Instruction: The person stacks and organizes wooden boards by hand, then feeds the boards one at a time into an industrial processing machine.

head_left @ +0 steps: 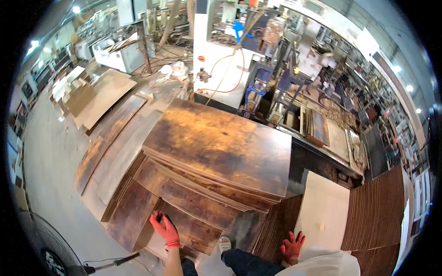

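Observation:
My left hand (166, 232), in a red glove with dark fingertips, is over a stack of brown, marbled wood-look panels. Its fingers are bent and apart beside the near panel (191, 230), and no grip shows. To the left of it lies another brown panel (131, 214). Low on the right, my right hand (292, 247), gloved alike, has its fingers spread close to a pale board (324, 202). Whether it touches the board I cannot tell. Beyond my left hand stands a taller stack topped by a large glossy brown panel (221, 142).
Stacked brown boards (375, 211) stand at the right. A black fan (50, 248) is at the lower left. Ahead is a white machine (221, 73) with hoses. More sheets (103, 99) lie on the left, beside the grey floor (50, 156).

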`<action>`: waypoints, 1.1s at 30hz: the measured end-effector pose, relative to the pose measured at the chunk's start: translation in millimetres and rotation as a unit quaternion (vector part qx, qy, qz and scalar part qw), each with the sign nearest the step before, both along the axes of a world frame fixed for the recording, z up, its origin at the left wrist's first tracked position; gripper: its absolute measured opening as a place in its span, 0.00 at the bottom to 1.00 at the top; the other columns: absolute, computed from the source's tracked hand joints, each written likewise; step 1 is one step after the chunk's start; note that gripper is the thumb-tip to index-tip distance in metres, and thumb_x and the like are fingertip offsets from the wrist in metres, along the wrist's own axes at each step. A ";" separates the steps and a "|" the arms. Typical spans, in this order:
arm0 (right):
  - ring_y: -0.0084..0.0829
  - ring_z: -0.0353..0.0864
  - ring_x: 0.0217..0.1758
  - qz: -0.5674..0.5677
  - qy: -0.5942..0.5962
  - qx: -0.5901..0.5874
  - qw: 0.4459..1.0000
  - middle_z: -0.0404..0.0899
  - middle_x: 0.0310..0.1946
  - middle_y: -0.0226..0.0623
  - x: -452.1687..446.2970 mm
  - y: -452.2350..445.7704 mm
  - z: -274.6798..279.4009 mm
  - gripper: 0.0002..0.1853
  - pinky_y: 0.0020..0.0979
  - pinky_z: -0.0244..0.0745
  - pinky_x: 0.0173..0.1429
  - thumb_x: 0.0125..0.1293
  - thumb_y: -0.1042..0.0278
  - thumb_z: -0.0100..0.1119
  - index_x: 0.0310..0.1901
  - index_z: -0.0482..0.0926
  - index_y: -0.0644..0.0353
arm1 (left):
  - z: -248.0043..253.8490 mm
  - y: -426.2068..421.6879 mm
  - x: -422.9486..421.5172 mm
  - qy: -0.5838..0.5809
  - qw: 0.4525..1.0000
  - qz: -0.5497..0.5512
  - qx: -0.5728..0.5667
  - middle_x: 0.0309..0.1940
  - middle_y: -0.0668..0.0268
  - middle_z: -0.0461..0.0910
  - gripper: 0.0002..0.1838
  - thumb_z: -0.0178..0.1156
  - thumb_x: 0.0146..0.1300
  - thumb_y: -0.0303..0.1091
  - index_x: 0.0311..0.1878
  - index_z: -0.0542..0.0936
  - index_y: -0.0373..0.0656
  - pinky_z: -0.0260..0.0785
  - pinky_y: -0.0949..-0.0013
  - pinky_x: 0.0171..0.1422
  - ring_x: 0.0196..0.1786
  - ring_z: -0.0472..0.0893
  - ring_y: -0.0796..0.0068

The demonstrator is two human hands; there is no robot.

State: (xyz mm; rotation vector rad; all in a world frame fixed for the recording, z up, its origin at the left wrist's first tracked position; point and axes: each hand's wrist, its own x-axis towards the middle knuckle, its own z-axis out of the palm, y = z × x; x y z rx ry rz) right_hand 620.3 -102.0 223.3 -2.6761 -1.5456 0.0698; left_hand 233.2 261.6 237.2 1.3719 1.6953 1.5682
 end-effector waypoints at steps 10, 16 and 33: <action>0.70 0.48 0.68 0.018 -0.032 -0.013 0.999 0.66 0.64 0.38 -3.8 -3.9 -22.5 0.09 0.72 0.41 0.66 0.51 0.57 0.57 0.33 0.79 0.47 | -122.0 -102.9 -40.1 -0.103 0.990 -0.024 -0.094 0.49 0.60 0.73 0.21 0.55 0.63 0.24 0.59 0.67 0.34 0.64 0.68 0.58 0.51 0.73 0.68; 0.64 0.48 0.70 0.017 -0.077 0.044 0.996 0.69 0.62 0.34 2.3 -17.6 -33.8 0.09 0.70 0.41 0.67 0.53 0.56 0.57 0.34 0.81 0.45 | -119.1 -107.7 -51.2 -0.029 0.973 -0.186 -0.130 0.44 0.58 0.76 0.20 0.56 0.63 0.26 0.58 0.68 0.34 0.66 0.65 0.52 0.45 0.74 0.66; 0.33 0.61 0.65 0.118 0.434 -0.218 0.866 0.69 0.58 0.32 -2.4 -96.8 24.4 0.19 0.41 0.51 0.69 0.65 0.52 0.51 0.53 0.75 0.51 | -112.8 -82.9 -74.6 -0.054 0.965 -0.219 -0.130 0.46 0.59 0.77 0.15 0.56 0.65 0.28 0.54 0.72 0.36 0.66 0.67 0.55 0.48 0.75 0.68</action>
